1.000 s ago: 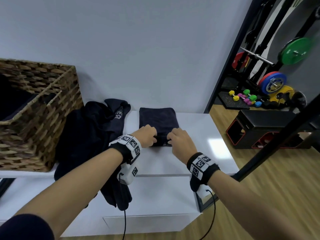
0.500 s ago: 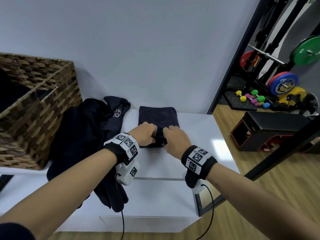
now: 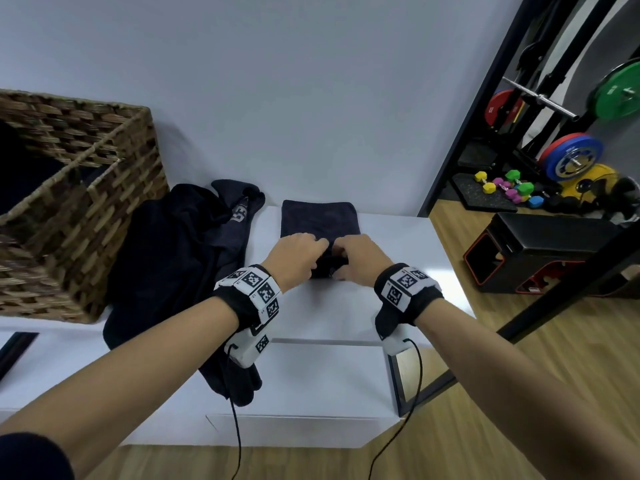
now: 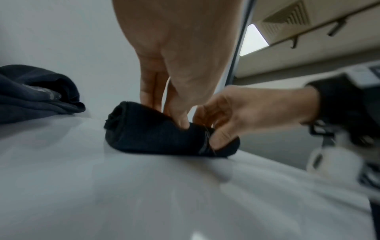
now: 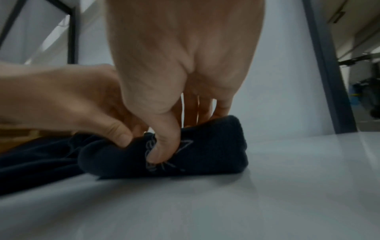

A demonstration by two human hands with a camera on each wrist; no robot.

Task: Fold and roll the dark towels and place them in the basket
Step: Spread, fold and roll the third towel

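the left hand (image 3: 298,258) and right hand (image 3: 356,259) are sitting side by side, thumbs and fingers pinching the rolled near end of the dark towel (image 3: 320,218); the rolling step is underway, its flat remainder lying just beyond the fingertips. next they likely need to be turning the roll away evenly.

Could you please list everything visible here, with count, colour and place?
folded towel: one, dark navy, mid-table, near end rolled up
loose towels: a heap, dark, left of it, hanging over the table edge
basket: one, brown wicker, far left on the table
table: one, white
weight plates: several, green, red, blue, yellow, right background
small dumbbells: several, multicoloured, floor at right
left hand: grips the roll
right hand: grips the roll
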